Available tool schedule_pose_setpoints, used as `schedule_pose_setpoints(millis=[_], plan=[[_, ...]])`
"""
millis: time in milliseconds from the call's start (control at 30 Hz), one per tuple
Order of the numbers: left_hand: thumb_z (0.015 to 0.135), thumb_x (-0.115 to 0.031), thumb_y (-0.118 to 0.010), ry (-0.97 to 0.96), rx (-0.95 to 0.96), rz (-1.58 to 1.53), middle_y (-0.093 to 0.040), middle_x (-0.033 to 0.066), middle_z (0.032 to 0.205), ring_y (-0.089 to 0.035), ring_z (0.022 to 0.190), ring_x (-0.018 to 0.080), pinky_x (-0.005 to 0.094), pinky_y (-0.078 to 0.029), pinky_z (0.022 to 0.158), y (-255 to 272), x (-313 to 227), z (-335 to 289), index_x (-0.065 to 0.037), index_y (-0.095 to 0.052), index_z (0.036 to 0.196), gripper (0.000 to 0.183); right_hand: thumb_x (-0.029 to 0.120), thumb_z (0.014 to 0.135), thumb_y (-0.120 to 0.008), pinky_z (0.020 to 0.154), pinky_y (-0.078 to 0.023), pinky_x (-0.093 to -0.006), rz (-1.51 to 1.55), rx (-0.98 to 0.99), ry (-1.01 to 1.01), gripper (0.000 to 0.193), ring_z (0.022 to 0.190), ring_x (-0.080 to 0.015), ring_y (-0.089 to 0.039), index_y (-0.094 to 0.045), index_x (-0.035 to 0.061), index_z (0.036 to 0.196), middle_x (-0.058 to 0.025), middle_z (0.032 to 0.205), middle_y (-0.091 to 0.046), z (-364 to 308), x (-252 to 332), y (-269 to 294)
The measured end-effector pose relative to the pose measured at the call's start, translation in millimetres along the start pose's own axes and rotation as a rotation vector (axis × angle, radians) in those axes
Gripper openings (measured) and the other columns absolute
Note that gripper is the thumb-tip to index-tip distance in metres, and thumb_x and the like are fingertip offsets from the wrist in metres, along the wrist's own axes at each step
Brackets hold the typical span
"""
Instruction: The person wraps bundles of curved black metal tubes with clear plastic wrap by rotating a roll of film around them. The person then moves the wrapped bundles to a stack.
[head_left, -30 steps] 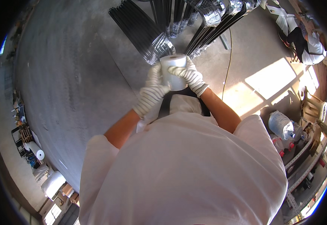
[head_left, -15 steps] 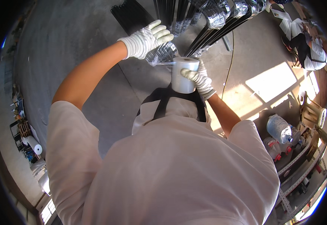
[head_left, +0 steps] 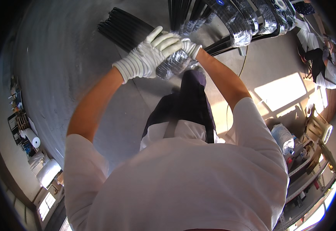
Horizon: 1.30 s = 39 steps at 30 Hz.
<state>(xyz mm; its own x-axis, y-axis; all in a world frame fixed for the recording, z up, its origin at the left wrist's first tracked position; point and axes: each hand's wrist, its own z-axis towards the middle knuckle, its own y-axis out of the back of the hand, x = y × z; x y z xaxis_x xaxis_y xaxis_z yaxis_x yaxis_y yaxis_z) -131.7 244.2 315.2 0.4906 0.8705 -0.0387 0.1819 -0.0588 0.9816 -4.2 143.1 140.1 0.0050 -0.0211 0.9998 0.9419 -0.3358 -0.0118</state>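
A bundle of black tubes (head_left: pixel 123 29) slants across the upper middle, its near end wrapped in clear stretch film (head_left: pixel 174 64). My left hand (head_left: pixel 150 54), in a white knit glove, lies over the bundle beside the film with its fingers stretched out. My right hand (head_left: pixel 191 48), gloved too, is at the bundle's right side. Its fingers are hidden behind those of the left hand, so what they hold does not show. The film roll is out of sight.
More film-wrapped bundles of black tubes (head_left: pixel 240 32) stand at the upper right. A cord (head_left: pixel 245 65) runs over the floor. Another person (head_left: pixel 322 63) sits at the far right. Lower right are a wooden chair (head_left: pixel 316 123), large plastic bottles (head_left: pixel 282 136) and a metal shelf (head_left: pixel 302 181).
My right hand, which held the film roll near my body, has moved up and away to the bundle. The roll has gone from view. My left hand has come down onto the bundle.
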Motion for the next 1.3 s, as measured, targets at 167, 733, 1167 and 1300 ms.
schedule_pose_setpoints(millis=[167,733,1167,1300], plan=[[0.053,-0.047,-0.081,1.043,-0.763,-0.157,-0.043,0.0106,0.12,-0.038,0.119,0.0291,0.0489,-0.026,0.105,-42.3,-42.4,-25.3,-0.01,-0.036,0.13,0.097,0.004,0.059,-0.074,0.079,-0.05,-0.0303,1.022,0.083,-0.207,0.072,0.093,-0.0221,-0.06,-0.043,0.0029,0.125,-0.0115,0.105,-0.06,-25.9,19.1,4.2],[0.092,-0.026,-0.043,1.798,-0.657,-1.423,-0.063,0.0019,0.095,-0.058,0.081,0.0105,0.0237,-0.048,0.068,-171.9,-62.1,-8.2,-0.007,-0.058,0.104,0.027,0.011,0.08,-0.061,0.082,-0.05,-0.0285,0.961,0.283,-0.474,0.028,0.095,-0.017,-0.06,-0.057,-0.0004,0.105,-0.0105,0.102,-0.063,-19.6,51.0,-2.0],[0.086,-0.038,-0.052,2.019,-0.638,-1.372,-0.064,0.0113,0.102,-0.062,0.092,0.0251,0.0361,-0.048,0.079,-129.2,-69.0,-2.5,-0.006,-0.056,0.108,0.039,0.049,0.063,-0.072,0.092,-0.037,-0.0464,-1.194,0.062,-0.504,0.1,0.119,-0.0381,-0.037,-0.017,0.0219,0.142,-0.032,0.14,-0.016,54.4,193.7,-95.0],[0.077,-0.042,-0.063,1.928,-0.563,-1.318,-0.063,0.0153,0.103,-0.063,0.089,0.0285,0.0381,-0.048,0.078,-111.9,-81.8,-25.4,-0.003,-0.056,0.107,0.05,0.046,0.063,-0.072,0.094,-0.035,-0.0472,-1.199,-0.008,-0.483,0.098,0.119,-0.0401,-0.035,-0.019,0.0238,0.142,-0.0322,0.14,-0.016,53.3,189.6,-97.8]])
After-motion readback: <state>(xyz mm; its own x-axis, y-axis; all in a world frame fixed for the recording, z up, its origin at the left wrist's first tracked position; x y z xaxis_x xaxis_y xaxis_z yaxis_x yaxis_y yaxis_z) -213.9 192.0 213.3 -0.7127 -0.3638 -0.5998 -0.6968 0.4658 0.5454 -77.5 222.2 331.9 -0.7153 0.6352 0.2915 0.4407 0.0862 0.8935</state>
